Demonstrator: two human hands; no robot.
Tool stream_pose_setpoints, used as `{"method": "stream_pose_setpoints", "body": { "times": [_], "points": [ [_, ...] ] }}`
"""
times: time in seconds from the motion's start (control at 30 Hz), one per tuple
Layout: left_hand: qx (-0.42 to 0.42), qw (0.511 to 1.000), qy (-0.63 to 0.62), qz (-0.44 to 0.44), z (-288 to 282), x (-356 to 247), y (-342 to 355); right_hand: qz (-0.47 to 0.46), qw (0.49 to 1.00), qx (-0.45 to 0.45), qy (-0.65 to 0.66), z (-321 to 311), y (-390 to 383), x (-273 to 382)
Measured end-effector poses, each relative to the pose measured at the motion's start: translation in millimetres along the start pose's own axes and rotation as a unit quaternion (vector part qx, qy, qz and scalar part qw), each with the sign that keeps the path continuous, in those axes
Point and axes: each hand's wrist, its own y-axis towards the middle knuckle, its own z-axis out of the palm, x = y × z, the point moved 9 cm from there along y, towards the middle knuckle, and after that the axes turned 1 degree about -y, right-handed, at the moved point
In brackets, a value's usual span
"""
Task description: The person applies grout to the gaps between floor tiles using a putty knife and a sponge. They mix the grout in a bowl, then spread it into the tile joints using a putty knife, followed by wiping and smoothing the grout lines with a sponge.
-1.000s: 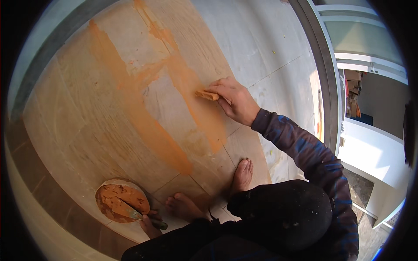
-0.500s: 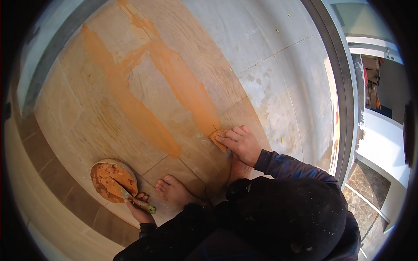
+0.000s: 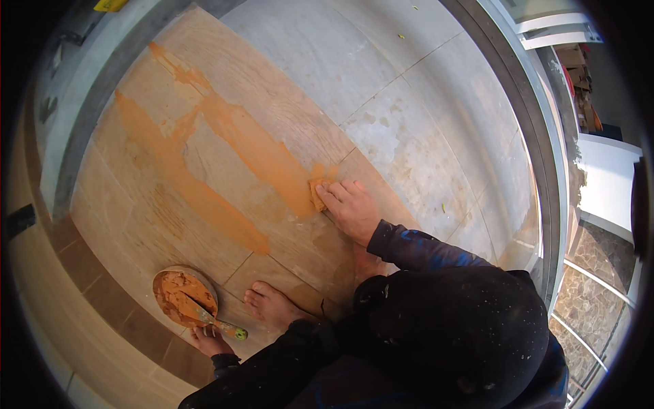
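My right hand (image 3: 351,210) presses a small orange sponge-like pad (image 3: 317,194) flat on the wood-look tile floor, at the lower end of an orange paste strip (image 3: 262,153). Fresh orange smears lie just beyond the pad. A second paste strip (image 3: 184,180) runs beside it to the left, joined by a short crossing band. At lower left, a round bowl (image 3: 212,283) contains reddish-orange paste. A trowel (image 3: 204,315) lies across its near rim, the handle pointing right. Beside that handle, my left hand (image 3: 208,341) has its fingers apart against the bowl's near edge.
My bare foot (image 3: 276,305) stands between the bowl and the right hand. Grey tiles (image 3: 409,129) with wet patches adjoin the wood-look tiles on the right. A dark curved frame (image 3: 521,95) and a brown border (image 3: 109,293) edge the floor.
The pad and right hand have moved to the strip's right edge, leaving new orange smears. My left hand has shifted left and down around the trowel handle. The whole view has also shifted.
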Motion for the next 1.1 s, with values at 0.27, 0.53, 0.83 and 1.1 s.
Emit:
{"method": "stream_pose_setpoints", "body": {
  "times": [0.27, 0.53, 0.83, 1.1],
  "points": [
    [0.017, 0.999, -0.007, 0.027, -7.6, -1.2, 7.4, 0.076, 0.996, -0.052, -0.016, -43.5, 35.5, -74.0],
    [0.017, 0.998, 0.032, 0.048, 4.6, -19.5, -15.9, 0.041, 0.995, -0.031, 0.088, -17.4, -23.5, -27.0],
    [0.058, 0.998, 0.029, 0.024, 22.9, -24.7, -34.1, 0.075, 0.995, -0.067, 0.017, -39.7, -5.5, -54.5],
    [-0.001, 1.000, 0.013, 0.025, 24.2, -25.8, -34.1, 0.054, 0.992, -0.016, 0.113, -45.4, 8.9, -20.2]
  ]
}}
